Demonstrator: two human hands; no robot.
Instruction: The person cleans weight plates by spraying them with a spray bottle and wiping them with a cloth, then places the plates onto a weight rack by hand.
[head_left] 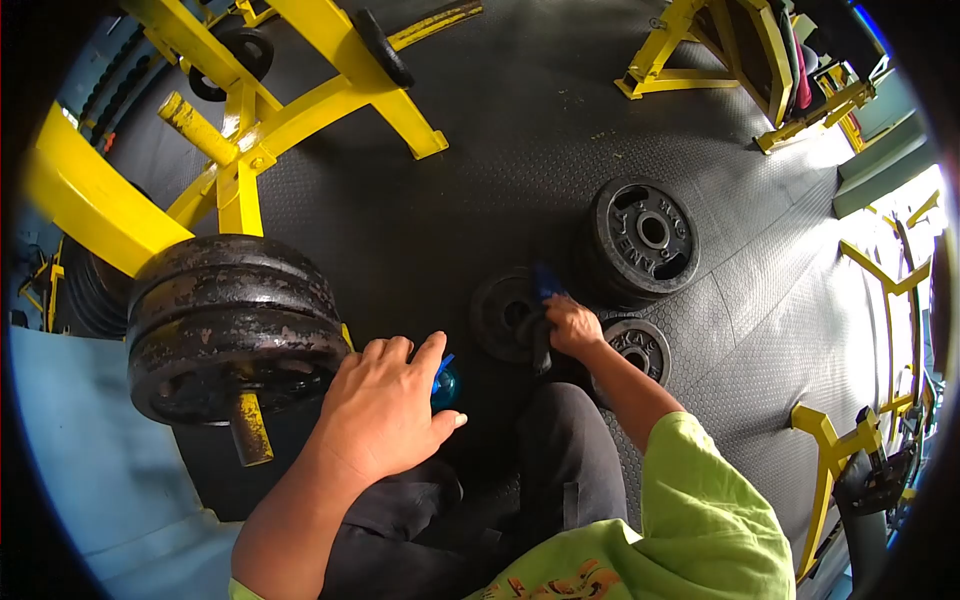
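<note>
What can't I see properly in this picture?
All in the head view:
- Teal thing: the left hand hides part of it.
- Blue thing in the right hand: too blurred to name, partly covered by fingers.
- Small weight: the right forearm covers one side.
- Shirt print: cut off by the bottom edge.

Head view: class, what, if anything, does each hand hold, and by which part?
The right hand holds a blue cloth-like item, apparently by its near end; blue shows beyond the grip. The left hand is open, with nothing visibly held.
</note>
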